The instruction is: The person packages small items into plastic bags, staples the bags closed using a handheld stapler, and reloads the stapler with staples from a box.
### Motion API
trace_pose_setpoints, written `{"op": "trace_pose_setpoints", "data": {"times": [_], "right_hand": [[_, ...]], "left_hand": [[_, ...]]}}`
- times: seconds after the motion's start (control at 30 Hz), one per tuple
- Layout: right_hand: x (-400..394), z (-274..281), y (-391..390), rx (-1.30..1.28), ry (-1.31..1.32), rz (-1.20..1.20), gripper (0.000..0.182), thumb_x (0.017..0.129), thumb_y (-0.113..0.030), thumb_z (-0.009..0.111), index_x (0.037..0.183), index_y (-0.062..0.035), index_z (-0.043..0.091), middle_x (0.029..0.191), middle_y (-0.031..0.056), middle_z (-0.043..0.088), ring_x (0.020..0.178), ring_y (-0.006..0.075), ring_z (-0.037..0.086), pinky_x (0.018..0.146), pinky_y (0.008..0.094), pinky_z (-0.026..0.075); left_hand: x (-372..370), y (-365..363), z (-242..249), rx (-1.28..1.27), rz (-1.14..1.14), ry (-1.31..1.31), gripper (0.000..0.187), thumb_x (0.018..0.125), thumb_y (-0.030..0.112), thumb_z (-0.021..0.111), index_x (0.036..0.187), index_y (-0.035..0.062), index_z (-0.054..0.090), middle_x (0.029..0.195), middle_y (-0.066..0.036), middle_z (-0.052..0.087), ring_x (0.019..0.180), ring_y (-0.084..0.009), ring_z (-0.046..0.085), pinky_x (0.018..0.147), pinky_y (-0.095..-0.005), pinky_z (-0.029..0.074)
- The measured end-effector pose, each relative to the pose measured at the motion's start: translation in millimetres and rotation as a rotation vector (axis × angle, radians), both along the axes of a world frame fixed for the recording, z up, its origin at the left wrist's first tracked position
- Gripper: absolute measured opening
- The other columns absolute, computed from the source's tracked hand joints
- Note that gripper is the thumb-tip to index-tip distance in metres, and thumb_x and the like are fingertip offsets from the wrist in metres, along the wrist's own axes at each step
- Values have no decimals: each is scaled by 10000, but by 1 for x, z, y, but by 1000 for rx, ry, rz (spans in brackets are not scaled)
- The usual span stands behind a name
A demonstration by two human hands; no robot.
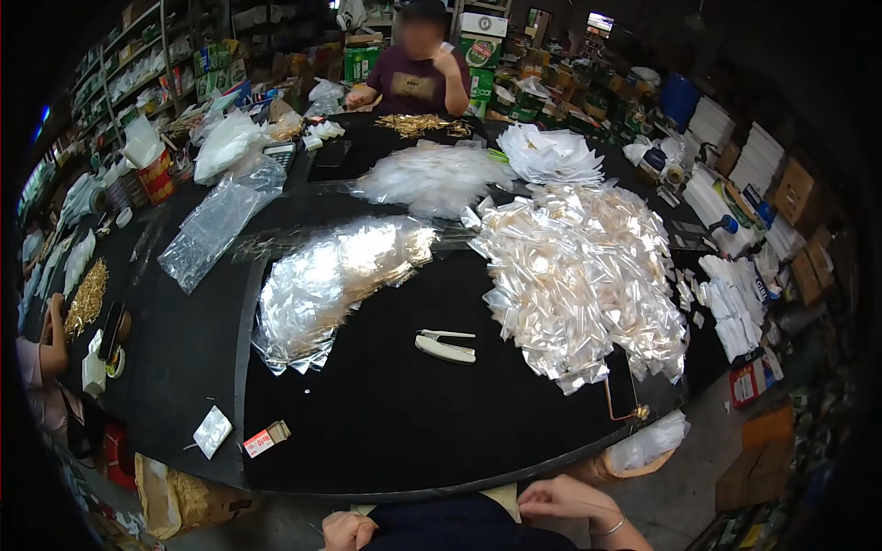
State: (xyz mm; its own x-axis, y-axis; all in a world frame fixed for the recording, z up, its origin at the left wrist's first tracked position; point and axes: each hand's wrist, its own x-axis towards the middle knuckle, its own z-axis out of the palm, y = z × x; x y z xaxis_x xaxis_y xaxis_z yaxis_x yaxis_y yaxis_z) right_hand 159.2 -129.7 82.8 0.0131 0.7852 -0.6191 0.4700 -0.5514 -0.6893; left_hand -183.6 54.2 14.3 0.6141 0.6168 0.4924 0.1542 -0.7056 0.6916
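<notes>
My left hand (349, 531) is closed in a fist below the table's front edge, at the bottom of the view; what it holds, if anything, is hidden. To its right my right hand (571, 500), with a bracelet at the wrist, is half curled beside my lap, and its fingertips are too small to read. A white stapler (446, 346) lies on the black table (367, 422). Behind it to the left is a pile of clear plastic packets (335, 285); a larger pile of packets (570, 266) spreads to the right.
A staple box (266, 439) and a small white packet (212, 432) lie at front left. A metal hook (625, 413) sits by the right edge, above a bag-lined bin (648, 445). One person (418, 73) sits across the table, another (46, 358) at far left.
</notes>
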Motion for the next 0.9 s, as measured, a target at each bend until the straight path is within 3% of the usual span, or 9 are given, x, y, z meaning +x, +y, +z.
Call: {"op": "trace_pose_setpoints", "data": {"times": [0.03, 0.13, 0.2, 0.27, 0.33, 0.4, 0.5, 0.7, 0.9], "right_hand": [[4, 10, 4, 106, 42, -70, 366, 936, -352, 655, 1119, -37, 677, 962, 96, 736, 793, 186, 708, 720, 318, 552], [5, 47, 38, 468, 180, -293, 433, 913, -398, 690, 1099, -7, 679, 991, 113, 734, 838, 192, 701, 775, 329, 536], [12, 88, 65, 954, 57, -155, 541, 914, -461, 667, 1157, 22, 641, 1079, 144, 713, 995, 236, 674, 905, 360, 505], [-4, 127, 87, 1241, 279, -162, 592, 917, -486, 638, 1208, 29, 605, 1127, 205, 684, 1096, 305, 631, 989, 390, 460], [-27, 159, 109, 1549, 449, -86, 609, 941, -499, 596, 1246, 28, 567, 1120, 243, 675, 1031, 353, 652, 935, 424, 498], [-44, 187, 130, 1731, 603, 45, 627, 923, -614, 549, 1135, -24, 546, 920, 212, 697, 846, 304, 677, 779, 417, 539], [-77, 218, 101, 1654, 644, -339, 500, 944, -536, 584, 1007, -41, 582, 802, 142, 701, 636, 286, 655, 704, 389, 548], [-49, 230, 104, 1982, 602, 117, 343, 937, -134, 636, 1280, -125, 626, 1228, 20, 668, 1147, 157, 611, 928, 335, 508], [-30, 227, 90, 2314, 418, 419, 249, 923, -99, 639, 1160, -137, 703, 1224, 31, 670, 1127, 115, 615, 837, 316, 552]], "left_hand": [[2, 4, -2, -2, -1, -3, 93, 731, 63, 681, 701, 61, 593, 648, -131, 564, 570, -337, 580, 542, -419, 456], [7, 20, -18, -101, -104, -70, 231, 953, 131, 559, 754, 18, 589, 699, -98, 636, 545, -139, 564, 494, -272, 439], [20, 22, -7, -152, -79, -97, 213, 951, 119, 567, 764, 22, 605, 680, -74, 624, 533, -129, 561, 492, -268, 439], [36, 20, 4, -257, -41, -150, 181, 946, 94, 582, 786, 29, 636, 642, -27, 599, 508, -111, 555, 487, -261, 440], [45, 17, 10, -257, -27, -164, 192, 950, 77, 567, 777, 23, 631, 640, -35, 605, 497, -101, 555, 473, -251, 435], [49, 15, 13, -271, 6, -194, 217, 958, 43, 537, 760, 9, 621, 638, -52, 616, 474, -81, 553, 444, -231, 425], [44, 6, 0, -397, 82, -223, 222, 957, 40, 539, 752, -3, 613, 618, -61, 608, 479, -95, 561, 448, -226, 429], [44, -1, -5, -510, 204, -314, 240, 961, 49, 545, 737, -18, 601, 596, -74, 601, 483, -117, 575, 452, -225, 439], [45, 8, 0, -319, 75, -188, 271, 980, 70, 522, 733, -10, 601, 633, -69, 595, 496, -97, 568, 474, -213, 444]]}}
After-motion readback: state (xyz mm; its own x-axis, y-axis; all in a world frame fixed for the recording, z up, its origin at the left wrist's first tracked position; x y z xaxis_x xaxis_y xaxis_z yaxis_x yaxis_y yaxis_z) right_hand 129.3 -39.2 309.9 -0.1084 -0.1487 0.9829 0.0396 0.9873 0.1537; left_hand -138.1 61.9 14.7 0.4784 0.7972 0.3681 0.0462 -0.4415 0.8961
